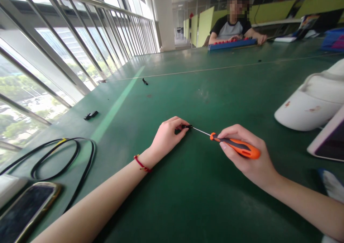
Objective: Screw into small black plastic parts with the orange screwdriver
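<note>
Green tabletop (172, 207) fills much of the frame before me. Near its centre, the left hand (170, 133) pinches a small black part (189, 127), lying roughly crosswise, between thumb and fingers. Farther right, the right hand (256, 166) grips an orange-and-grey screwdriver (239, 146), slanting up and leftward towards the part's right end; whether they touch, I cannot tell. The left hand is nearer the part.

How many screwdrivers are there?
1. The orange and dark screwdriver is in the right hand, its tip at the small black piece that the left hand pinches. Others might be hidden.
</note>
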Demonstrator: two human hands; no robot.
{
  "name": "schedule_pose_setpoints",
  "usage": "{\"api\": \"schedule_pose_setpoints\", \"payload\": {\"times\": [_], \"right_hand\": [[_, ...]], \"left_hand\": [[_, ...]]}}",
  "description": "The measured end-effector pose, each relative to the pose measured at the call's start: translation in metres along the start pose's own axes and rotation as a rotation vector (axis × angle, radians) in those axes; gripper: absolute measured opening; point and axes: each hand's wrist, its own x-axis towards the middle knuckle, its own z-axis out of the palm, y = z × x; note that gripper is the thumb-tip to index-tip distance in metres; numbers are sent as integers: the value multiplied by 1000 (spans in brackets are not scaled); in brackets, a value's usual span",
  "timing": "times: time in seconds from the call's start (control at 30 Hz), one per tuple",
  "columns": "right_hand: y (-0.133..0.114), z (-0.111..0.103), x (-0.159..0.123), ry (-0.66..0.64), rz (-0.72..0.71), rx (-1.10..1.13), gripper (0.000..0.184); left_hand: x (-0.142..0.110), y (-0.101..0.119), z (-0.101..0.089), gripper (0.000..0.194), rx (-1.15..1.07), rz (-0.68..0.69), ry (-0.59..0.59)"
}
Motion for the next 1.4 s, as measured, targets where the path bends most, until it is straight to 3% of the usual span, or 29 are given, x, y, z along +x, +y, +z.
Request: {"api": "schedule_pose_setpoints", "payload": {"times": [0.23, 0.43, 0.5, 0.6, 0.67, 0.77, 0.83, 1.0, 1.17, 1.3, 1.4], "right_hand": [[2, -1, 1, 83, -29, 38, 11], [3, 1, -2, 55, 133, 94, 15], [3, 2, -2, 116, 110, 90, 12], [3, 2, 0, 199, 10, 70, 24], [1, 2, 0, 163, 7, 54, 23], [-1, 1, 0, 56, 71, 53, 7], [-2, 1, -1, 62, 62, 38, 4], [1, 2, -1, 172, -24, 36, 30], [-1, 1, -1, 75, 52, -53, 5], [0, 2, -1, 178, -21, -5, 26], [1, 2, -1, 132, -10, 25, 28]], "left_hand": [[1, 1, -1, 15, -46, -17, -6], [2, -1, -2, 16, -107, -46, -23], [2, -3, -2, 18, -126, -52, -37], [3, -4, -2, 20, -149, -56, -53], [3, -5, -2, 20, -161, -58, -57], [3, -5, -2, 20, -165, -64, -56], [3, -4, -2, 20, -161, -68, -54], [3, -3, -2, 19, -168, -70, -44], [2, -3, -2, 18, -155, -66, -37], [2, -2, -2, 18, -132, -53, -31], [2, -2, -1, 18, -106, -32, -28]]}}
